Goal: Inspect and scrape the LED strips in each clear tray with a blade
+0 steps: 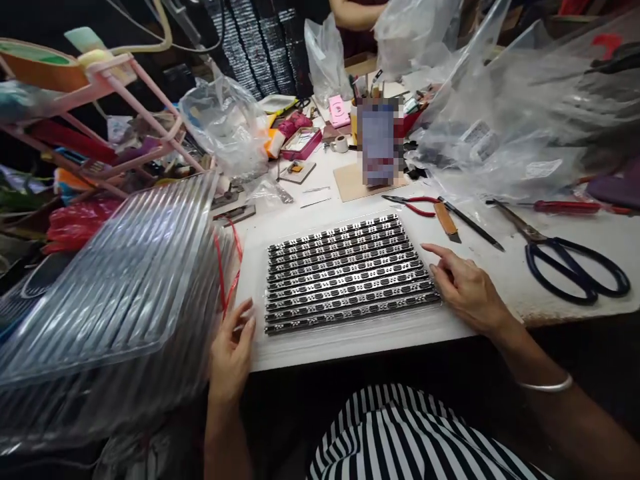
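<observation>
In front of me on the white table lies a clear plastic tray holding several rows of black-and-silver patterned strips (350, 273). My left hand (233, 350) is at the tray's left edge, thumb and fingers apart; whether it touches the rim I cannot tell. At the right end of the rows is my right hand (467, 290), its index finger stretched out and the other fingers loosely bent, with nothing visible in it. Left of my left hand rises a tall stack of clear ribbed plastic trays (125, 267), with a loose red tie (220, 273) beside it.
Scissors with dark handles (575, 267), red-handled pliers (420, 205), a cutter knife (447, 222) and a red screwdriver (565, 207) lie at right. Plastic bags (480, 140) crowd the back right. A pink rack (145, 93) stands at left. Another person's arm (357, 13) shows behind.
</observation>
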A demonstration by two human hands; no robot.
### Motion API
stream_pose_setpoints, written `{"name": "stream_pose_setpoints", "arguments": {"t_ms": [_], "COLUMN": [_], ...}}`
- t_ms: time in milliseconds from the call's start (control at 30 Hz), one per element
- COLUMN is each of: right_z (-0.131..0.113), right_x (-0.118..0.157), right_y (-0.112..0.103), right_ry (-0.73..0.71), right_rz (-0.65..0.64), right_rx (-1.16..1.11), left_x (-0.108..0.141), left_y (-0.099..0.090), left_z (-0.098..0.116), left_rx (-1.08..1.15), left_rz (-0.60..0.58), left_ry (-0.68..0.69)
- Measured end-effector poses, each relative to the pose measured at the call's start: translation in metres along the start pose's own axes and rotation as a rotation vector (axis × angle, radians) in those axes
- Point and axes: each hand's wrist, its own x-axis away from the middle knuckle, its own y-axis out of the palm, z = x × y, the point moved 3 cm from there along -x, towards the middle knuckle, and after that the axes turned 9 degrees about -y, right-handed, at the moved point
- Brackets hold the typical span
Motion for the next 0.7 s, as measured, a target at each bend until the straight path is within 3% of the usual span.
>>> {"name": "stream_pose_setpoints", "arguments": {"t_ms": [100,167,233,300,500,700], "right_z": [0.002,0.003,0.005,0.007,0.008,-0.007], "right_x": [0.002,0.005,0.008,0.012,0.018,0.001], "right_y": [0.001,0.001,-0.001,-0.003,-0.010,-0.032], "right_ry": [0.000,0.017,0.062,0.117,0.184,0.168], "right_rz": [0.039,0.050,0.042,0.034,0.058,0.359], "right_rx": [-0.007,-0.048,-0.094,-0.122,-0.114,-0.293], "left_x": [0.009,0.018,0.026,0.029,0.032,0.038], "left_y": [-0.013,-0.020,-0.026,-0.031,-0.042,-0.045], "left_z": [0.026,0.049,0.068,0.079,0.072,0.059], "left_rx": [0.305,0.563,0.708,0.781,0.846,0.906], "left_rz": [-0.005,-0.085,-0.150,-0.139,0.029,0.070], "left_ry": [0.064,0.124,0.142,0.104,0.067,0.066]}}
